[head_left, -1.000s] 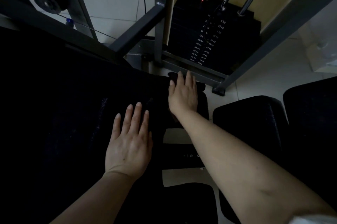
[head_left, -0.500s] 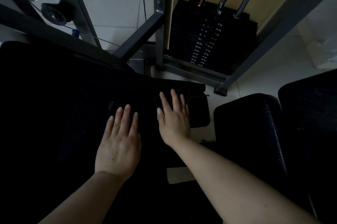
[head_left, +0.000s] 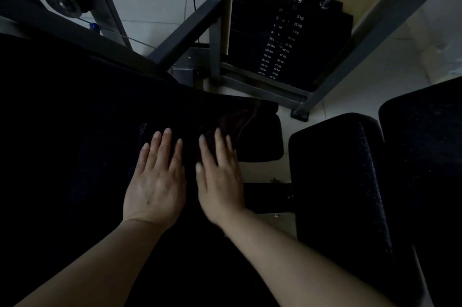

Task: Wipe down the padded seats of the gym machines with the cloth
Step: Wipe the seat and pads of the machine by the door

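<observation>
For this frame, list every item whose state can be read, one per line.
Left hand: flat, fingers straight, resting on the black padded seat.
Right hand: flat, fingers straight, pressing the dark cloth.
Dark cloth: rumpled, spread on the seat's far edge, partly under the right hand's fingers.
Black padded seat: mostly bare; too dark to tell whether it is wiped.
Black weight stack: plates down, at rest.

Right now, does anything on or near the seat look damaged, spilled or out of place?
Nothing stands out. Both hands, left hand and right hand, lie flat on the dark padded seat, the right on a dark cloth. The picture is too dim to judge the padding's surface for tears or stains.
</observation>
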`<state>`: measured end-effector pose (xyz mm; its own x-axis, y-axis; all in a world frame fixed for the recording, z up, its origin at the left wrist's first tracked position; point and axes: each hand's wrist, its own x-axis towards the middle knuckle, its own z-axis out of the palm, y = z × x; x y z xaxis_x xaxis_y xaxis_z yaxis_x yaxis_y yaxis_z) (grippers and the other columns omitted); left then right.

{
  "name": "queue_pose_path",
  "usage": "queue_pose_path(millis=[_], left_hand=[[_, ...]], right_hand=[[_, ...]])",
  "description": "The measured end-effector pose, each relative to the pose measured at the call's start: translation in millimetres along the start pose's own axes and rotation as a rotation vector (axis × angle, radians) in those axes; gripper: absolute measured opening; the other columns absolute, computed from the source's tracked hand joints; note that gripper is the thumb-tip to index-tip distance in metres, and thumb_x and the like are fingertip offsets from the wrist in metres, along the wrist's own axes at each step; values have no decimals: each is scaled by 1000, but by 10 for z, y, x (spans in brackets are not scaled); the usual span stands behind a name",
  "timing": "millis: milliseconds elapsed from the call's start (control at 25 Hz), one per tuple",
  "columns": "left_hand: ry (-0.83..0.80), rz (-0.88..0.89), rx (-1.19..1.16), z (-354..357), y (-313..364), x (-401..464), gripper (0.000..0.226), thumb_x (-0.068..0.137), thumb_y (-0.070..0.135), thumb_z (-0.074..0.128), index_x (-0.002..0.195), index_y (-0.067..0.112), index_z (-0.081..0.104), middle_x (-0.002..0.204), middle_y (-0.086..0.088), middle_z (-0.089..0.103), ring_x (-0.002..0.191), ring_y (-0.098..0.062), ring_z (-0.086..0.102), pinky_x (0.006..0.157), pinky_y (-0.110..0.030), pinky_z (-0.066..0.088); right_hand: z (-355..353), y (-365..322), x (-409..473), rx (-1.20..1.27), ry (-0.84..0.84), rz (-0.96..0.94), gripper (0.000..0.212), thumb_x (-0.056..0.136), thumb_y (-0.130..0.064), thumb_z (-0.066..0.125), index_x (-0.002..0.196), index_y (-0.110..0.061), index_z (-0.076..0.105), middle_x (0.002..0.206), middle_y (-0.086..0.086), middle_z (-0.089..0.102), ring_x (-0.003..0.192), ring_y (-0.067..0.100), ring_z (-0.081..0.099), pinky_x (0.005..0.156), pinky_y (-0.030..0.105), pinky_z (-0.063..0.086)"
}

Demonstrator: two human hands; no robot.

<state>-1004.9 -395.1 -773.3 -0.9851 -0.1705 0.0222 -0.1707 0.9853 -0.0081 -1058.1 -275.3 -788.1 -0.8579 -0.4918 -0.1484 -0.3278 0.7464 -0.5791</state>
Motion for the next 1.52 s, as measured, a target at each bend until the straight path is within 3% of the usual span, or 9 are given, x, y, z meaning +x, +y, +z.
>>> queue_pose_path(millis=[120,440,560,720,840,920,1200,1360,1520], left_hand=[[6,1,-20,-9,8,-4,56,94,24,24,140,-5,36,153,-22,23,143,-32,18,117,-38,5],[51,26,-47,10,-1,1,54,93,22,27,139,-3,38,152,-22,27,143,-33,20,115,-42,12],[106,-13,-207,-84,-26,-6,49,91,11,36,139,0,42,150,-20,31,143,-30,18,118,-40,11],[138,-122,-120,-228,-158,-115,55,88,18,33,140,-1,37,152,-19,28,143,-30,17,117,-40,2],[48,-120,9,-209,-257,-251,61,89,27,26,139,-5,37,153,-21,24,142,-32,18,115,-42,2],[23,-126,65,-162,-279,-263,61,90,28,25,140,-5,36,153,-20,23,143,-31,17,115,-42,3],[45,-163,79,-110,-239,-231,57,94,29,23,144,2,32,155,-17,20,144,-29,14,117,-41,3],[40,-160,63,-116,-236,-225,57,92,27,26,143,0,33,154,-18,21,144,-30,16,117,-39,1],[29,-152,48,-112,-248,-240,61,89,27,31,142,-2,33,154,-20,20,144,-30,15,117,-41,5]], right_hand=[[-41,82,-89,-30,-86,-74,59,95,-42,14,152,-28,9,160,1,-7,146,20,-9,118,33,0],[-158,130,1373,-88,85,123,49,102,-33,28,150,-22,24,158,6,18,146,25,9,119,38,6],[-68,-8,999,-58,177,75,50,101,-26,36,149,-19,26,158,9,15,145,27,13,118,38,15],[108,-226,-69,16,-15,-174,73,88,-2,53,151,-21,19,160,1,2,147,20,2,119,37,12],[125,-221,-326,23,-115,-286,64,95,-25,40,152,-27,10,160,-6,-3,146,14,-4,118,33,4],[86,-184,-21,-23,-81,-223,61,95,-40,28,152,-30,6,160,-6,-6,146,15,-7,118,33,-1],[-93,-90,1217,-15,80,120,53,100,-35,35,150,-24,22,159,3,14,147,20,5,119,36,2],[49,-198,481,14,107,64,60,99,-38,26,152,-18,7,160,5,0,147,19,-2,118,31,-1],[48,-172,-344,31,-128,-101,62,95,-40,18,151,-25,-5,158,-8,-16,144,7,-17,118,28,-3]])
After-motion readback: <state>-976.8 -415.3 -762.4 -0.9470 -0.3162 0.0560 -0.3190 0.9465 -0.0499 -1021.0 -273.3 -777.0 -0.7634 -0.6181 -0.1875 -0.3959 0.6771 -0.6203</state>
